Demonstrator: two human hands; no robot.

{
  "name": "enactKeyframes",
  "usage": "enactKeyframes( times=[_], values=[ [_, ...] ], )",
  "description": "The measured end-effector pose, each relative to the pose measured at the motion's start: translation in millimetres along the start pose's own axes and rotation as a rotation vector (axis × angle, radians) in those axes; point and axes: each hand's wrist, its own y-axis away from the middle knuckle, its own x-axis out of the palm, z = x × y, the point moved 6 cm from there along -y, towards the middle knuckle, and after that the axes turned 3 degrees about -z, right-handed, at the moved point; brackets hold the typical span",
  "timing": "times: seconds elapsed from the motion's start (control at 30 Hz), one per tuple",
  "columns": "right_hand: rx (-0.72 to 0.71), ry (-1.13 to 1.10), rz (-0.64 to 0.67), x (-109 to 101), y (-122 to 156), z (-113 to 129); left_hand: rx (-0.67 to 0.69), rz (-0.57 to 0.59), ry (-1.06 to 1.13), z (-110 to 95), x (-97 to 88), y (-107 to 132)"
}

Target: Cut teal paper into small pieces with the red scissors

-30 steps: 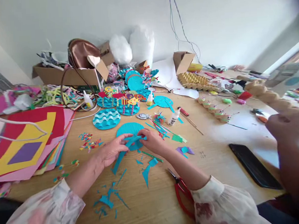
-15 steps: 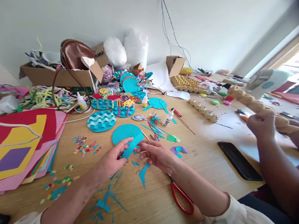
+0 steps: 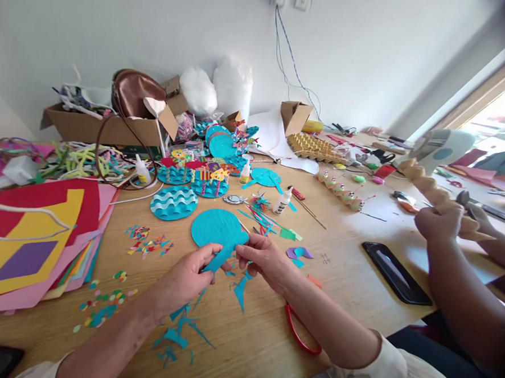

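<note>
A blue paper strip (image 3: 226, 254) slants between my two hands, above the wooden table. My left hand (image 3: 197, 268) pinches its lower end between thumb and fingers. At the upper end, my right hand (image 3: 259, 256) grips the strip with thumb and fingertips. Just behind it lies a blue paper disc (image 3: 215, 228). Blue paper scraps (image 3: 176, 337) are scattered in front of my left forearm. Red-handled scissors (image 3: 302, 337) lie partly under my right forearm, their blades hidden.
On the right, a co-worker's hands (image 3: 440, 223) hold a cardboard egg-carton strip (image 3: 427, 187) near a black phone (image 3: 395, 272). Coloured sheets (image 3: 29, 254) are stacked at left. A glue bottle (image 3: 282, 201), wavy blue discs (image 3: 174, 203) and boxes (image 3: 103, 132) stand farther back.
My right hand has closed its fingers onto the strip's upper end, where they were looser before. The strip has shifted slightly right. The camera view has tilted a little.
</note>
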Motion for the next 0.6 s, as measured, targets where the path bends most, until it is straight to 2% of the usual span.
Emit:
enactKeyframes(
  times=[0.13,0.27,0.47,0.6],
  values=[
    [0.009,0.017,0.005,1.0,-0.1,0.3,0.012,0.034,-0.081,-6.7,-1.3,2.8],
    [-0.003,0.084,0.025,1.7,1.0,4.7,-0.025,0.031,-0.052,-9.4,-0.4,3.2],
    [-0.128,0.332,-0.014,-3.1,6.2,22.4,-0.019,0.023,-0.16,-14.8,-0.8,2.5],
    [-0.225,0.471,0.022,0.5,13.0,28.0,-0.005,-0.003,-0.279,-16.3,-4.6,4.8]
  ],
)
